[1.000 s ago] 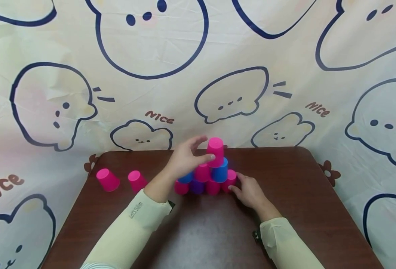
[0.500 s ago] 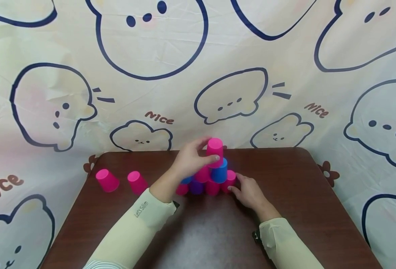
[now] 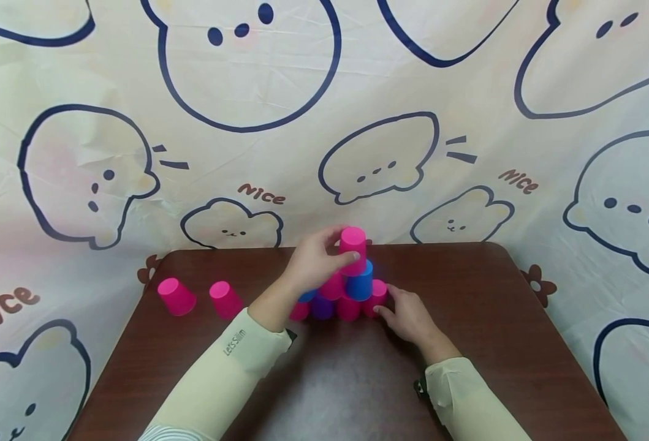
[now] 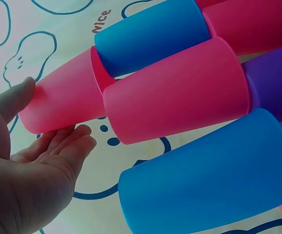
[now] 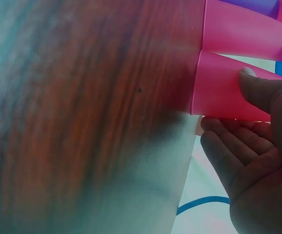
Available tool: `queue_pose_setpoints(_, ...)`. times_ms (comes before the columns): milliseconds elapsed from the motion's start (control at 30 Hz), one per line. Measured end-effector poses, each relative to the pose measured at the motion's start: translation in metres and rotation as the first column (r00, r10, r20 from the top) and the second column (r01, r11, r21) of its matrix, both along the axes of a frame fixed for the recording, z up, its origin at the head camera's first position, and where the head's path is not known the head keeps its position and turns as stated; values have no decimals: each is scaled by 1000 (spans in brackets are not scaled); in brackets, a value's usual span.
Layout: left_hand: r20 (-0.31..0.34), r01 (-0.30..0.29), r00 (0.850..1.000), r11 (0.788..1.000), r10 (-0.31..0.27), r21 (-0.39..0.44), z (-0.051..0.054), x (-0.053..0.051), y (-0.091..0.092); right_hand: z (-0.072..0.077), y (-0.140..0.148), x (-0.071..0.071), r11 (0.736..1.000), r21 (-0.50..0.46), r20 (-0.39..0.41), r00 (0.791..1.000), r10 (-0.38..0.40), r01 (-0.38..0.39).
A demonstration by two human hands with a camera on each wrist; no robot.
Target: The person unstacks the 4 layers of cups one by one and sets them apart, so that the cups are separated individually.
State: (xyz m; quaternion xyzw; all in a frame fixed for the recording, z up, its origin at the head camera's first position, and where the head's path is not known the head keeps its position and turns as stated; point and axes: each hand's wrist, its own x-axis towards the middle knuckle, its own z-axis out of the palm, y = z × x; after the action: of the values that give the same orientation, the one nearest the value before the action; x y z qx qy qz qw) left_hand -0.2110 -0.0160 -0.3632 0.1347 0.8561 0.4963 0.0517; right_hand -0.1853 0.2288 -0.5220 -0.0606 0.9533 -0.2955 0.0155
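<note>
In the stack (image 3: pixel 349 307) we count five pink cups (image 3: pixel 332 286), two blue cups (image 3: pixel 360 284) and one purple cup (image 3: pixel 322 307). We see the left hand (image 3: pixel 314 260) pinching its top cup (image 3: pixel 353 241), the right hand (image 3: pixel 412 316) gripping its bottom right cup (image 3: pixel 377 295), and two loose pink ones (image 3: pixel 176 297) (image 3: pixel 225 300) to its left.

dk brown tbl (image 3: pixel 495 331), 2 pink cups (image 3: pixel 176 297) on L, btm row nr ctr, 3 pink cups (image 3: pixel 349 308) w/ purple cup (image 3: pixel 322 307)

Pink, blue and purple cups (image 3: pixel 332 286)
</note>
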Motion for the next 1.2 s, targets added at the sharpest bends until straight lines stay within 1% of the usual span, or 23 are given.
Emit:
queue_pose_setpoints(133, 9, -19, 1000, 1000, 19, 5, 4, 3, -5, 1, -1, 0, 1000, -3, 4, 1000, 2, -2)
queue_pose_setpoints(333, -8, -37, 999, 999, 38, 39, 11, 7, -17, 4, -1, 1, 1000, -1, 8, 1000, -8, 8)
queue_pose_setpoints(433, -7, -36, 999, 998, 36, 45, 11, 7, -22, 5, -1, 1, 1000, 4, 9, 1000, -13, 13)
queue_pose_setpoints(567, 1, -52, 999, 998, 52, 44, 12, 8, -29, 4, -1, 1, 1000, -4, 14, 1000, -17, 17)
queue_pose_setpoints(667, 10, -63, 998, 997, 63, 51, 13, 9, -35, 4, -2, 1, 1000, -4, 15, 1000, -13, 13)
queue_pose_setpoints(767, 6, -62, 998, 996, 61, 57, 15, 11, -43, 4, -2, 1, 1000, 8, 13, 1000, -11, 11)
queue_pose_setpoints(900, -8, -70, 997, 997, 71, 40, 17, 13, -53, 5, -2, 1, 1000, 19, 15, 1000, -18, 18)
queue_pose_setpoints(1033, 1, -91, 996, 996, 91, 25, 20, 16, -63, 6, -3, 2, 1000, 20, 26, 1000, -15, 14)
queue_pose_setpoints(1200, -17, -97, 995, 995, 97, 27, 22, 19, -75, 6, -2, 2, 1000, 29, 20, 1000, 2, -2)
